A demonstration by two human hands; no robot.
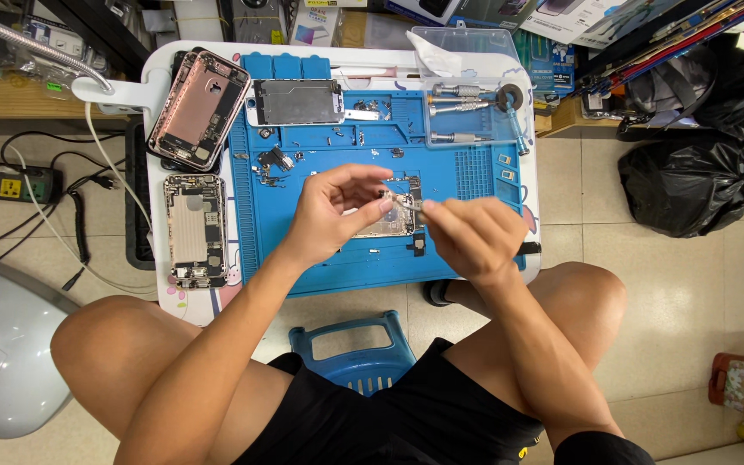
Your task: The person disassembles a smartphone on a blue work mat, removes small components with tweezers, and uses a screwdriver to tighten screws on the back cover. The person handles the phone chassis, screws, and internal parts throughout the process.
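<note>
So this looks like mid-teardown on a phone: the left hand [337, 215] pinches the top edge of an opened phone chassis [387, 226] between thumb and fingers, tilting it up off the blue repair mat [320, 258], while the right hand [468, 234] is closed around a thin metal tool [408, 205], tweezers or a fine driver, can't tell which, with its tip right at the chassis near the left fingertips. I'd say it's well along in disassembly: small screws and tiny brackets [273, 162] are scattered over the mat, and a bare display frame [296, 103] lies flat near the mat's top edge. Reassembly doesn't look started. On the white surface [158, 77] left of the mat, a pinkish metal back shell [200, 108] sits at an angle and another gutted silver one [194, 231] lies below it. A clear plastic box [467, 86] with silvery drivers sits at the top right. The mat is rubbery with ribbed edges; everything else is hard, shiny metal or glass.
</note>
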